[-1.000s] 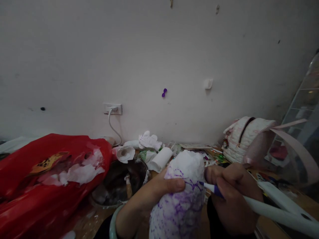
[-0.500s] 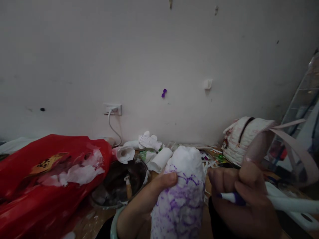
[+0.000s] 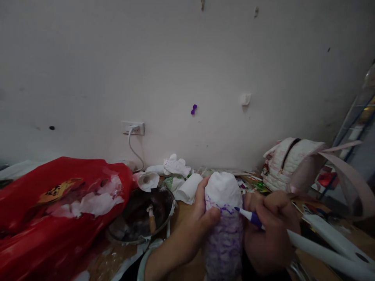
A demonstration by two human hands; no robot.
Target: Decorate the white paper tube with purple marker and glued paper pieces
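I see a lumpy white form (image 3: 224, 234) held upright at five o'clock, its rounded crown plain, its sides webbed with purple strokes. The left hand (image 3: 195, 226) clasps its nine-o'clock side; the right hand (image 3: 271, 234) pinches a white-and-purple marker (image 3: 254, 219), nib contact unclear. A red plastic bag (image 3: 96, 168) sits at eight.

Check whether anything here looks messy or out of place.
Yes: the dark bowl, to the left of the left hand, looks messy, with whitish residue smeared along its rim, perhaps from contents slopping over.
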